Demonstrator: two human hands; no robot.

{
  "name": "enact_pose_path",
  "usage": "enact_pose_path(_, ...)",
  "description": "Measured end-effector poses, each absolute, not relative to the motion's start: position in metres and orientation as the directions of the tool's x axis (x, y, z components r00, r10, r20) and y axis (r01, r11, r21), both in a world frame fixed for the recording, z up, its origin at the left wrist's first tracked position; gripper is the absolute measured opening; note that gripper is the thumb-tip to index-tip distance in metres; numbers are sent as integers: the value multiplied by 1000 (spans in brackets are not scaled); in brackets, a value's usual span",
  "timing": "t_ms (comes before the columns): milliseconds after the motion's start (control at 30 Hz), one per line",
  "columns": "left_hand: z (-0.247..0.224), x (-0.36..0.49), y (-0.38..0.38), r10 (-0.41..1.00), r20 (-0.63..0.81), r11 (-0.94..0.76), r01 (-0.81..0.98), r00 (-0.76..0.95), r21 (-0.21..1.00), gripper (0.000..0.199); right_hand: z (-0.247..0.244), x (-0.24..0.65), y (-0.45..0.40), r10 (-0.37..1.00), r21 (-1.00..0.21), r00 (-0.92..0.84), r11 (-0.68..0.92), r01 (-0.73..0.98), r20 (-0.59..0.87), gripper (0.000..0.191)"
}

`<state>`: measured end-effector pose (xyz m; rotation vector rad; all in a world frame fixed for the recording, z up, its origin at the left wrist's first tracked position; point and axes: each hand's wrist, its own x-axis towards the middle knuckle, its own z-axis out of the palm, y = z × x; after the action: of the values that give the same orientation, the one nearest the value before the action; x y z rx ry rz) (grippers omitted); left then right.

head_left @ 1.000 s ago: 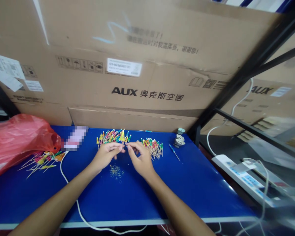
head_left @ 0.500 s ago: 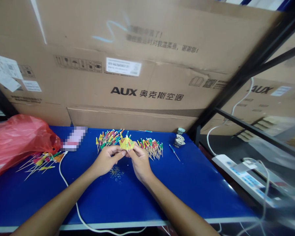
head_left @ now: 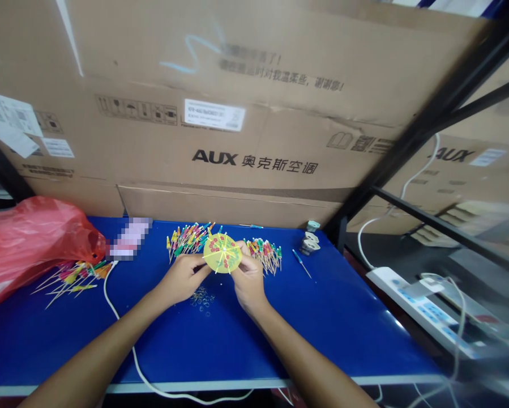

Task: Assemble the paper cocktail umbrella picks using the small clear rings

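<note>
A yellow paper umbrella (head_left: 222, 253) with red and green flower prints is spread wide, its round top facing me. My left hand (head_left: 185, 277) pinches its left edge, and my right hand (head_left: 249, 279) grips its right side; the fingertips behind the paper are partly hidden. Small clear rings (head_left: 202, 300) lie on the blue table (head_left: 313, 323) below the hands. Behind my left hand is a pile of closed paper umbrellas (head_left: 188, 238), and a second pile (head_left: 266, 255) lies just right of my right hand.
A red plastic bag (head_left: 37, 243) covers the left side, beside more umbrellas (head_left: 73, 277). A white cable (head_left: 137, 365) crosses the table. One blue umbrella (head_left: 300, 262) and small stacked pieces (head_left: 311, 241) lie at the right. Cardboard (head_left: 254, 130) stands behind; a power strip (head_left: 422, 311) is far right.
The yellow umbrella has tipped toward me and looks wider, showing its full round top instead of its side. My right hand has shifted slightly right.
</note>
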<state>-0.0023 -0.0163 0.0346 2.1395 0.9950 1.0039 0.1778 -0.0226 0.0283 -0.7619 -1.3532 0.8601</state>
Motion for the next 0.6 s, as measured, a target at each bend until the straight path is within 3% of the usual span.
enact_pose_path(600,14,-11,-15,612,634,-786,276,473,553,18,38,172,-35,783,-789,-102,604,-107,613,7)
